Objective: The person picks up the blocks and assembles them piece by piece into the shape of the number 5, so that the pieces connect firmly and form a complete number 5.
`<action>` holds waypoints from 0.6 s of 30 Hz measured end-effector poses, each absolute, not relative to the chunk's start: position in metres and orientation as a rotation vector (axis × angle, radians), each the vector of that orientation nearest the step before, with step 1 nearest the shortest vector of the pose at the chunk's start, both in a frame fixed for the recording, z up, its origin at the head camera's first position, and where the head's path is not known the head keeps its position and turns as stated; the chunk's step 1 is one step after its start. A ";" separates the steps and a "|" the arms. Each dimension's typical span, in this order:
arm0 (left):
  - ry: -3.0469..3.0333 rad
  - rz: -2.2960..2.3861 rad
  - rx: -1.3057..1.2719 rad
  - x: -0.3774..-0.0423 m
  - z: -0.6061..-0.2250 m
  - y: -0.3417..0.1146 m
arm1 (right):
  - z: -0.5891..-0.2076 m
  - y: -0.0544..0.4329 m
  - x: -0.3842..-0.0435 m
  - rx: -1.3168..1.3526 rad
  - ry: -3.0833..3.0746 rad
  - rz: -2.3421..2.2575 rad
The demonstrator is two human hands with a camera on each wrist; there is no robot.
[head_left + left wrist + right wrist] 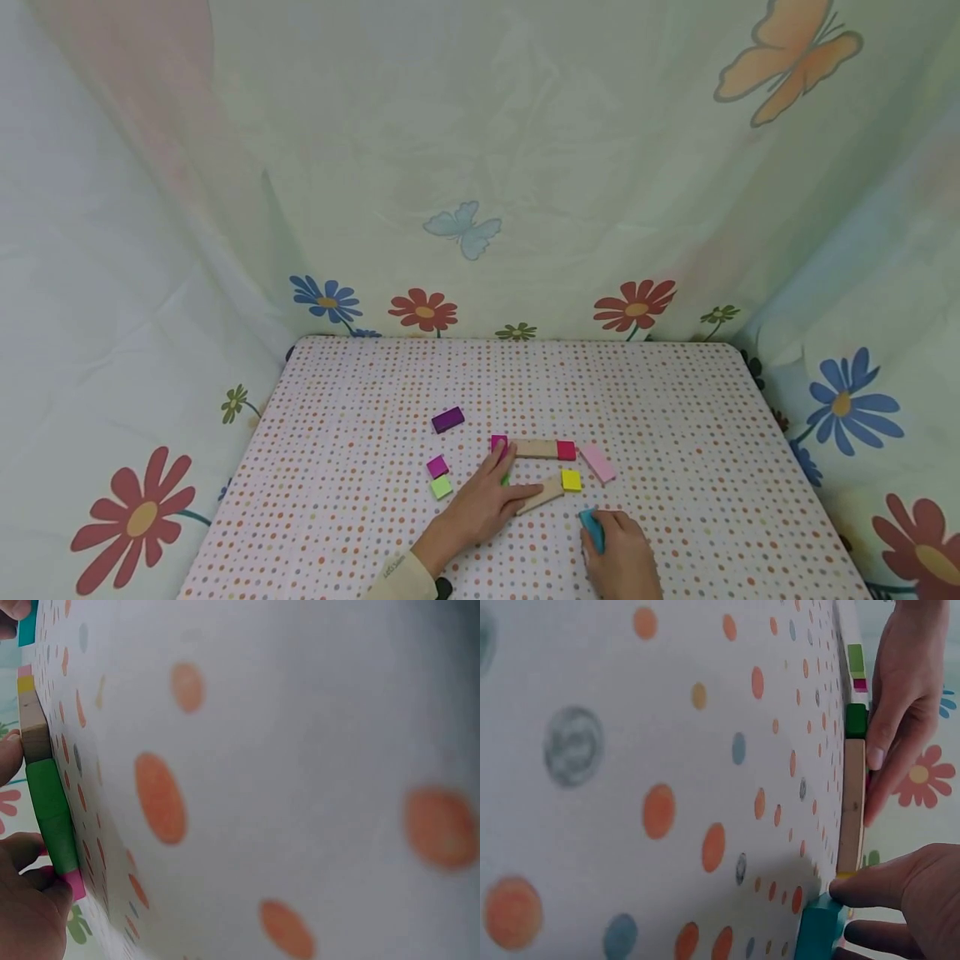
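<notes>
My left hand [480, 507] lies over the left end of a group of coloured blocks. Its extended fingers touch a magenta block [498, 441], and the thumb rests on a slanted plain wooden block [545, 492]. Green block pieces [49, 799] under this hand are mostly hidden in the head view. Another wooden block [536, 449] runs from the magenta block to a red cube [566, 451]. A yellow cube [571, 481] meets the slanted block's right end. My right hand [624, 554] pinches a teal block [592, 530] near the table surface, apart from the group.
A pink block [597, 462] lies slanted right of the red cube. Left of the group are a purple block [447, 419], a small magenta cube [437, 466] and a light green cube [440, 487]. Printed curtains [360, 167] surround the dotted table [360, 375].
</notes>
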State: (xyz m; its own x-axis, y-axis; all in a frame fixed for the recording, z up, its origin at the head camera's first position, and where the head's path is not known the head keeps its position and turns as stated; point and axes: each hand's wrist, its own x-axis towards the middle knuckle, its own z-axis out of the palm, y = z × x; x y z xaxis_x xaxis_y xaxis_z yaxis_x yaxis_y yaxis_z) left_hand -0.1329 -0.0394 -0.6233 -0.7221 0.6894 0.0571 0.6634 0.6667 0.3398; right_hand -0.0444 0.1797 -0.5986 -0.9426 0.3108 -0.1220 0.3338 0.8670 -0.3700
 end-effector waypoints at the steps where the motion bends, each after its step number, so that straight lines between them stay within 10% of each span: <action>1: 2.794 0.525 1.135 -0.133 -0.624 -0.040 | -0.597 0.180 -0.044 0.515 2.967 -0.603; 18: 2.761 0.514 1.091 -0.133 -0.618 -0.039 | -0.586 0.214 -0.054 -0.047 2.741 -0.604</action>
State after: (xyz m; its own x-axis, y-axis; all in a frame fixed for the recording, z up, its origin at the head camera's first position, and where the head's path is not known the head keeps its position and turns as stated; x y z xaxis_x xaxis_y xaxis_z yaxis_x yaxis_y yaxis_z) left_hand -0.1334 -0.0394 -0.6180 -0.7307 0.6827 0.0059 0.6391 0.6809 0.3578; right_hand -0.0541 0.2140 -0.5856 -0.9439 -0.1022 -0.3139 0.0392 0.9095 -0.4139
